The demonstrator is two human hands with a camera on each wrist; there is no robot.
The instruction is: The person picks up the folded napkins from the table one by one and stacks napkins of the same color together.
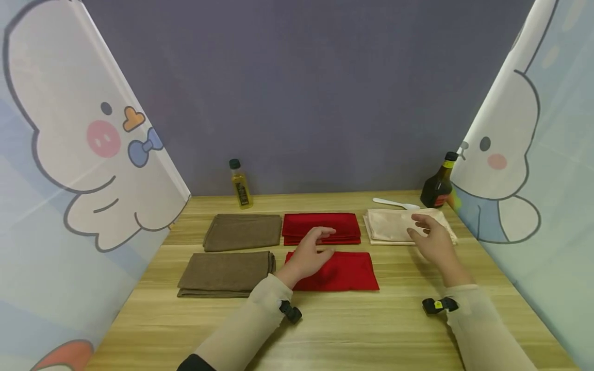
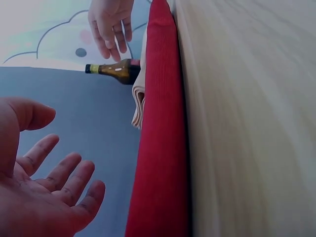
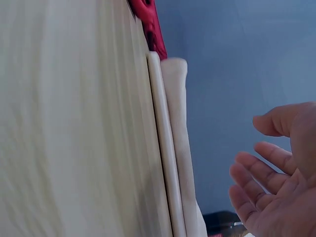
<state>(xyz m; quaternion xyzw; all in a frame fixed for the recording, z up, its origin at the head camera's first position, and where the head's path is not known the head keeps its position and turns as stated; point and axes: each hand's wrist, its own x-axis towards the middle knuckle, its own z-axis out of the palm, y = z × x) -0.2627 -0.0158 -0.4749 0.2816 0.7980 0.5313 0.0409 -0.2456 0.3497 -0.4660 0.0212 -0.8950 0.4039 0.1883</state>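
Observation:
Above the red folded cloths hovers my left hand (image 1: 308, 257), fingers loosely bent and nothing in them. One red cloth (image 1: 343, 273) lies in front, partly behind that hand; another red cloth (image 1: 320, 222) lies behind it. My right hand (image 1: 434, 242) is over the right part of a cream folded cloth (image 1: 390, 226), relaxed and holding nothing. In the right wrist view the cream cloth (image 3: 177, 128) shows its stacked folded edges, apart from the hand (image 3: 281, 182). The left wrist view shows the left hand (image 2: 54, 173) raised beside the red cloth (image 2: 160, 128), not touching it.
Two grey-brown folded cloths, a rear one (image 1: 243, 232) and a front one (image 1: 225, 273), lie to the left. A small oil bottle (image 1: 241, 185) stands at the back left, a dark sauce bottle (image 1: 438, 183) at the back right. A white plastic utensil (image 1: 394, 203) lies behind the cream cloth.

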